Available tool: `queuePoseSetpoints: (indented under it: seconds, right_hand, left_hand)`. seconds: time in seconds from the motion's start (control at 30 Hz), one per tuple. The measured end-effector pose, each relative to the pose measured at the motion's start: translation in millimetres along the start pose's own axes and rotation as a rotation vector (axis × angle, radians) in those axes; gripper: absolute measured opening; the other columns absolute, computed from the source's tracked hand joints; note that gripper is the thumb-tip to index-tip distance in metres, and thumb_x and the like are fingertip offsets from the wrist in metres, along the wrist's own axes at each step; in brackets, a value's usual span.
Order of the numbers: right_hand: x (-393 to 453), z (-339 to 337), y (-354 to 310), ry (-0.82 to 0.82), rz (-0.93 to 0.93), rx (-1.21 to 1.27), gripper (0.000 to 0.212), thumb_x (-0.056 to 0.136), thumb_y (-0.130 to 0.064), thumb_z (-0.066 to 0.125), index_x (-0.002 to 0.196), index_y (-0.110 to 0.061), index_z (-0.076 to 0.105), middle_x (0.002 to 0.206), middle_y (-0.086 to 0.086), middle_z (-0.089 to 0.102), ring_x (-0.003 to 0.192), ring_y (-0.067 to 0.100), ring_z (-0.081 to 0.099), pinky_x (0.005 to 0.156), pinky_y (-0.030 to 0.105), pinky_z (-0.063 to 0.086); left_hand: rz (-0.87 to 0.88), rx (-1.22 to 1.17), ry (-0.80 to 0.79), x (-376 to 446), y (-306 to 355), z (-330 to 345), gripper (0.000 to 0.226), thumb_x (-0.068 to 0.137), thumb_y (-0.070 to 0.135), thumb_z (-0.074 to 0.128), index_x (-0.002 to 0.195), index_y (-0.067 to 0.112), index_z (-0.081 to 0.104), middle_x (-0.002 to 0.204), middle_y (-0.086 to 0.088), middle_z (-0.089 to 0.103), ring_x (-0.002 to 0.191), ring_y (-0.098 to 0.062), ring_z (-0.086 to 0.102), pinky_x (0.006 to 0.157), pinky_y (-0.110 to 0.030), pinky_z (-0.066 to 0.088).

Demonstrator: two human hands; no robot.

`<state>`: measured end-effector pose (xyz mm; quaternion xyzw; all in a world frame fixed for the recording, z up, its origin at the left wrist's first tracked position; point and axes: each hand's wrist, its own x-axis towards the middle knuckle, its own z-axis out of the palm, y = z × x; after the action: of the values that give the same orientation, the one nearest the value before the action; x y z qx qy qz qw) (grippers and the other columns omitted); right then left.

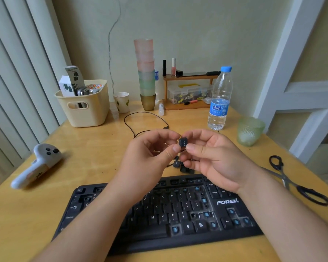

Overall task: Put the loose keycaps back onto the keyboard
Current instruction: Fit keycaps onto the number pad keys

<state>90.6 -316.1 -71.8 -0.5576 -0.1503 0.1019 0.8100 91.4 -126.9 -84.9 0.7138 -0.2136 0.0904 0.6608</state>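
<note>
From the head view, both hands, the left hand (150, 148) and right hand (210, 156), pinch one keycap (183, 142) between fingertips, lifted above the keyboard (159, 214). Several blue stems stand bare at its right side, and loose keycaps (182, 166) wait on the worktop (83, 148) behind it, so I'd say plenty remains.

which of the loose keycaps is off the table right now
The keycap with the white arrow, pinched between the fingertips of the left hand and right hand. The other loose keycaps lie on the table beyond the keyboard.
</note>
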Motion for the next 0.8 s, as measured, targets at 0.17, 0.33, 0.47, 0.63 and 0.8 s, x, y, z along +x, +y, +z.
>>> queuePoseSetpoints:
  seconds: [0.17, 0.33, 0.47, 0.63, 0.8]
  right_hand:
    - [-0.8, 3.1, 0.5, 0.085, -0.081, -0.132, 0.031, 0.089, 0.01, 0.064, 0.105, -0.016, 0.068, 0.089, 0.012, 0.072, 0.072, 0.025, 0.071, 0.064, 0.03, 0.059]
    - [-3.0, 8.9, -0.5, 0.111, -0.191, -0.196, 0.023, 0.079, -0.009, 0.073, 0.098, -0.021, 0.07, 0.086, 0.014, 0.075, 0.069, 0.026, 0.071, 0.063, 0.031, 0.059]
    - [-2.4, 8.6, -0.2, 0.119, -0.27, -0.295, 0.025, 0.077, -0.012, 0.075, 0.092, -0.033, 0.075, 0.081, 0.014, 0.074, 0.067, 0.027, 0.072, 0.063, 0.031, 0.059]
    - [-3.8, 8.6, -0.3, 0.097, -0.371, -0.427, 0.029, 0.074, -0.009, 0.078, 0.09, -0.034, 0.078, 0.08, 0.009, 0.072, 0.066, 0.024, 0.072, 0.062, 0.029, 0.058]
    - [-4.4, 4.8, 1.9, 0.122, -0.4, -0.506, 0.03, 0.064, -0.013, 0.087, 0.085, -0.034, 0.076, 0.077, 0.004, 0.073, 0.07, 0.018, 0.072, 0.07, 0.03, 0.06]
  left_hand:
    - [0.03, 0.104, 0.019, -1.8, -0.2, 0.6, 0.016, 0.095, 0.026, 0.073, 0.104, 0.039, 0.078, 0.086, 0.0, 0.072, 0.078, -0.015, 0.065, 0.078, -0.042, 0.058]
    - [0.092, 0.171, -0.017, -2.8, 1.2, -0.3, 0.023, 0.096, 0.029, 0.072, 0.114, 0.043, 0.075, 0.094, 0.009, 0.069, 0.087, -0.008, 0.064, 0.083, -0.037, 0.057]
    - [0.072, 0.136, -0.016, -2.8, 0.8, 1.5, 0.024, 0.096, 0.023, 0.074, 0.112, 0.04, 0.075, 0.093, 0.008, 0.071, 0.085, -0.013, 0.064, 0.081, -0.038, 0.056]
    - [0.026, 0.061, -0.056, -3.4, 0.5, 3.3, 0.012, 0.097, 0.031, 0.07, 0.107, 0.036, 0.075, 0.099, -0.002, 0.075, 0.095, -0.034, 0.068, 0.088, -0.057, 0.056]
    - [0.032, 0.02, -0.047, -5.1, 1.3, 6.4, 0.011, 0.101, 0.028, 0.065, 0.103, 0.034, 0.074, 0.093, 0.001, 0.074, 0.087, -0.018, 0.069, 0.081, -0.038, 0.057]
